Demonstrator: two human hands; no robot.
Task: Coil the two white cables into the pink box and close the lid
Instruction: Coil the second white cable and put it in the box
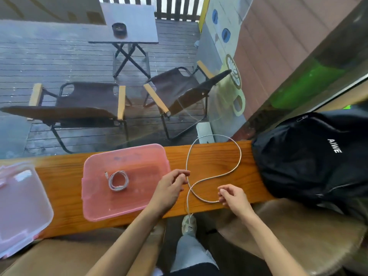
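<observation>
Head view: left hand (171, 185) and right hand (232, 195), grips pinched on second cable (238, 154). Loose tail off worktop (65, 176) edge may snag; pink box (123, 212) awaits.

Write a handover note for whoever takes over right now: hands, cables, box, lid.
Left hand: fingers pinch the loose cable near its crossing.
Right hand: fingers hold the same cable's near loop.
Done: coiled cable lies in the pink box.
Loose cable sprawls in a figure eight on the wooden counter, one end hanging over the near edge.
Left: coil it, box it, fit the lid, which lies left of the box.
</observation>
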